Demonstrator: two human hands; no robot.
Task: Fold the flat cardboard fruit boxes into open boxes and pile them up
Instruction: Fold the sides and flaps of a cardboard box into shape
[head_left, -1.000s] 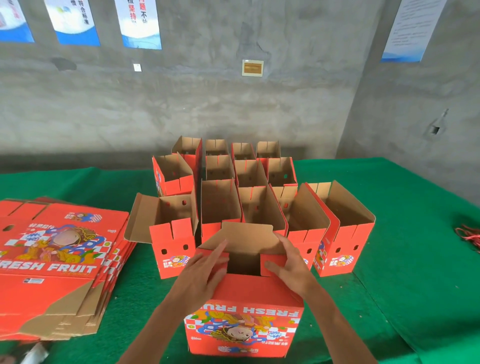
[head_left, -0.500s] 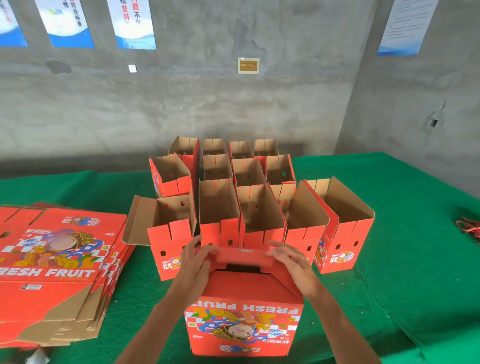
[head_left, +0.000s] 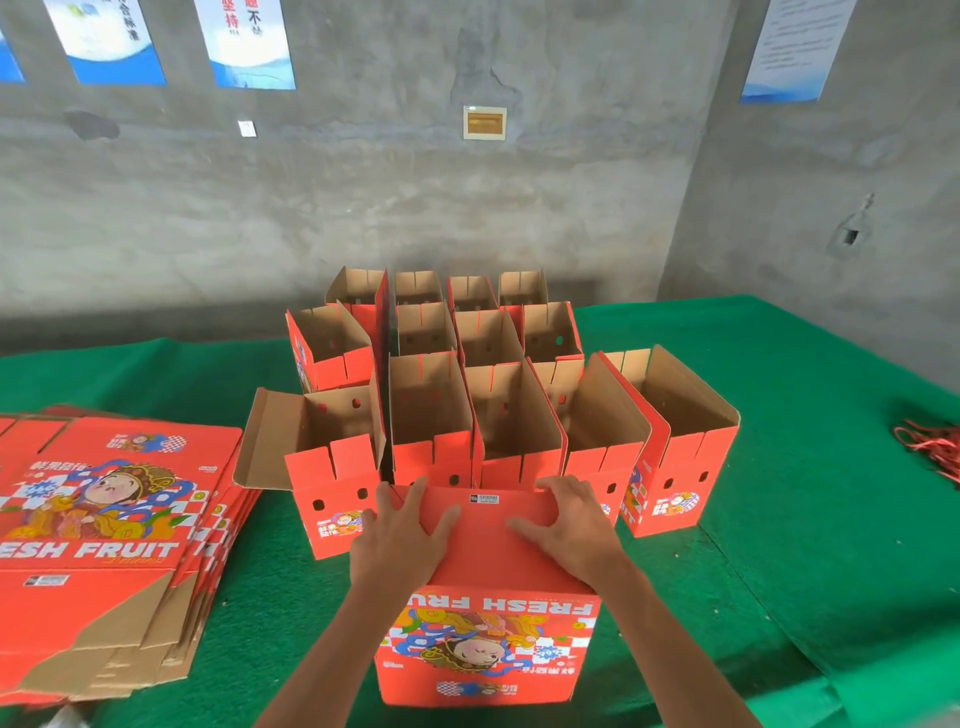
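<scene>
Hidden/cut off: both forearms run out of frame at bottom edge; the stack of flat boxes (head_left: 104, 545) is cropped at left edge; box interior under the hands not visible, so can't tell how flaps lock beneath. Fingertips of both hands partly over far edge of the folded panel, tips hard to make out. Small barcode label on that panel, unreadable.

Near: the upside-down box (head_left: 488, 613) stands on the green table (head_left: 779, 545) at near edge, centre; "FRESH FRUIT" print faces camera, inverted. Left hand (head_left: 400, 535) lies flat on its top panel, left side, fingers straight and spread, pressing down; thumb over left edge. Right hand (head_left: 566, 525) flat on right side of same panel, fingers slightly bent, spread, pressing; nothing gripped by either. Both forearms angle inward from below, wrists level w/ box top.

Mid: flat stack lies toward near-left corner of table, printed side up, brown flap edges fanned.

Far: group of open boxes (head_left: 493, 395) just beyond the hands, upright, in rows running toward far edge, sides touching; nearest-left one has a flap hanging open. Red cords (head_left: 935, 447) at right edge, well apart. Posters (head_left: 249, 41) on concrete wall, tops cut off.
</scene>
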